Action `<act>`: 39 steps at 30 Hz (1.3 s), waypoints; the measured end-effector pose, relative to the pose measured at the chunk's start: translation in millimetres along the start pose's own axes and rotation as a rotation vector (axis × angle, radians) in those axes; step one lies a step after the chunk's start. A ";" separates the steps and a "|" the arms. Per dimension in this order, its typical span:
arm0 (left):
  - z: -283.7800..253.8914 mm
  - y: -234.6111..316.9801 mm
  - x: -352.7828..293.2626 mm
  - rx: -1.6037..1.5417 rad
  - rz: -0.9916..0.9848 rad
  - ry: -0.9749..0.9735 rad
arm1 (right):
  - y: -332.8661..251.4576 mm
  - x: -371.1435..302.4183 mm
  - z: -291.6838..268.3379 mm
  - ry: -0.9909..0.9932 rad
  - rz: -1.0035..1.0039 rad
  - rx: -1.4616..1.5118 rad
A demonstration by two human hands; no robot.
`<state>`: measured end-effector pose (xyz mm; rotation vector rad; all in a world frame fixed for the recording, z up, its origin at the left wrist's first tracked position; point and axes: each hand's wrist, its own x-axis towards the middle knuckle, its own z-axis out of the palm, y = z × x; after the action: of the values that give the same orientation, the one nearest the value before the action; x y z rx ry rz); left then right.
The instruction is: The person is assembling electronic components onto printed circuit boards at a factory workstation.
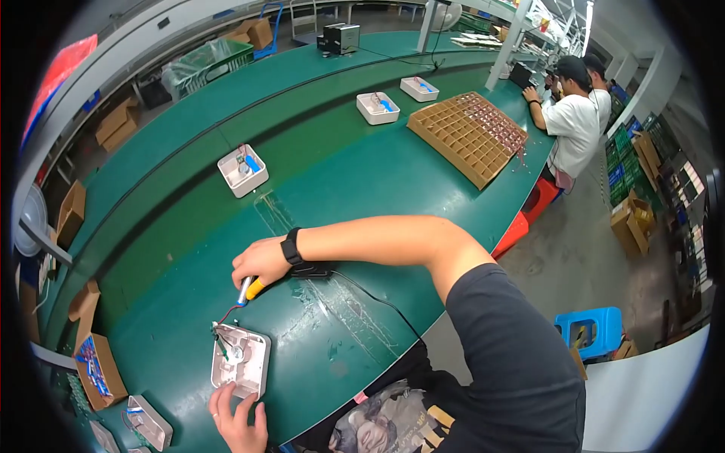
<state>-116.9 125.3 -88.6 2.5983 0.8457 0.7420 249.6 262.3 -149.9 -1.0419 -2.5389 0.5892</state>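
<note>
A white square plastic housing [260, 355] lies open side up on the green bench, with a round part, wires and a dark green piece inside. My left hand [238, 423] has its fingers spread, the fingertips at the housing's near edge. Beyond the housing, my right hand [260, 259] is closed around a silver-and-blue cylindrical battery [243, 291]. A red wire [229, 311] runs from the battery to the housing. Beside the battery a yellow piece [255, 288] sticks out under the same hand; its kind is hidden. A black device [311, 269] with a cable sits under my right wrist.
More white housings [243, 171] with blue batteries stand along the bench. A divided cardboard tray [464, 143] with small parts lies far right, near co-workers [574, 113]. At lower left is a carton [102, 370] of batteries. A blue stool [590, 332] stands on the floor.
</note>
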 end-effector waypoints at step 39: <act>84.4 199.8 128.2 -1.151 0.784 -0.446 | 2.8 50.6 -7.4 -0.092 0.031 -0.043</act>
<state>110.0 38.0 -22.6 1.7738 -0.6426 0.5149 220.3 302.5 -137.6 -1.0952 -2.6303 0.6065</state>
